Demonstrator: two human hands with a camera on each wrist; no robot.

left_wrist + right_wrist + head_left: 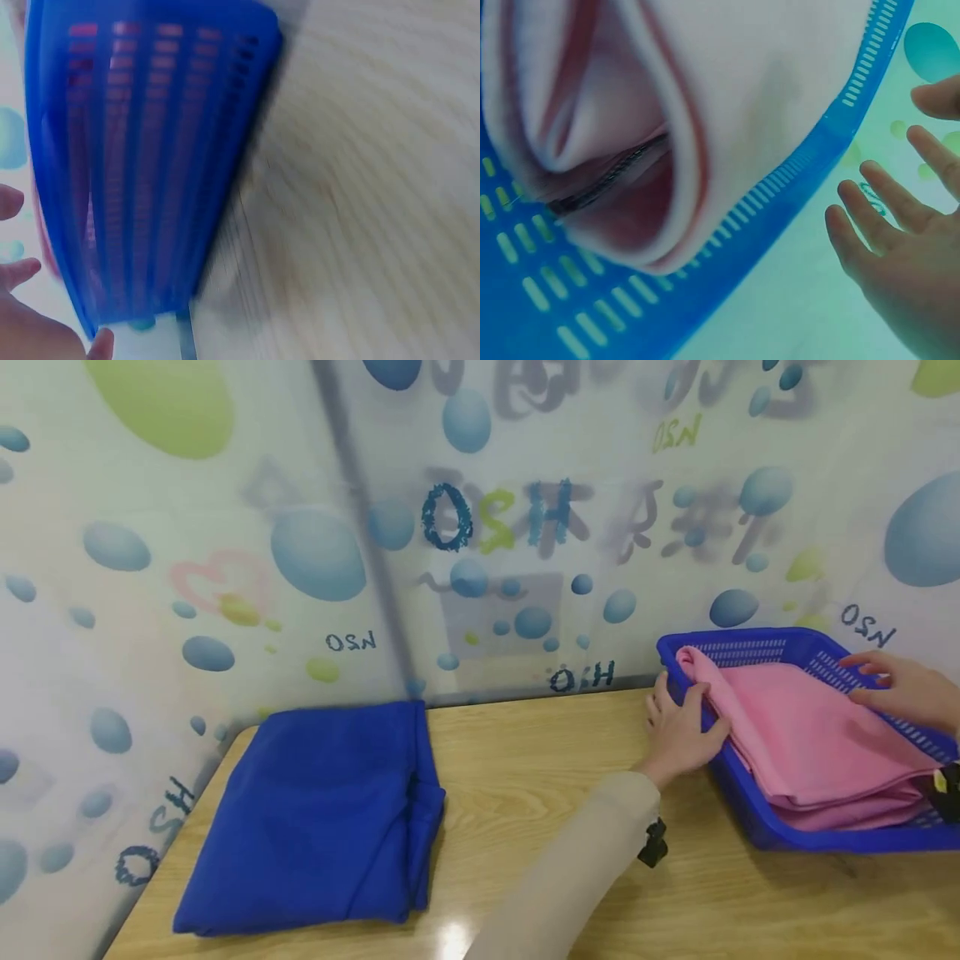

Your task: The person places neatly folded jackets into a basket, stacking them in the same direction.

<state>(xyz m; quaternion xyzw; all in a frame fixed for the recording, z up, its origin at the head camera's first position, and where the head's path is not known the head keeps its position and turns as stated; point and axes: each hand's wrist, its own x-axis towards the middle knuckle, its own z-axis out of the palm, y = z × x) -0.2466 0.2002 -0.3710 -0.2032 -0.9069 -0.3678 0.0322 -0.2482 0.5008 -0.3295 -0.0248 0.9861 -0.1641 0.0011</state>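
A folded pink cloth [802, 727] lies in a blue plastic basket [817, 839] with slotted walls, at the right of the head view. My left hand [686, 731] is at the basket's left rim, its fingers spread, some along the outer side and others over the edge by the cloth. In the left wrist view its fingertips [22, 270] show beside the rim. My right hand [911, 693] is over the far right rim. The right wrist view has its fingers [889, 187] spread and apart from the basket wall. A dark strip [607, 176] runs inside the cloth's fold.
A folded blue cloth [315, 814] lies on the left of the wooden table [525, 785]. Behind the table hangs a pale curtain [517, 610] printed with blue and green bubbles. The basket stands close to the curtain at the table's far right.
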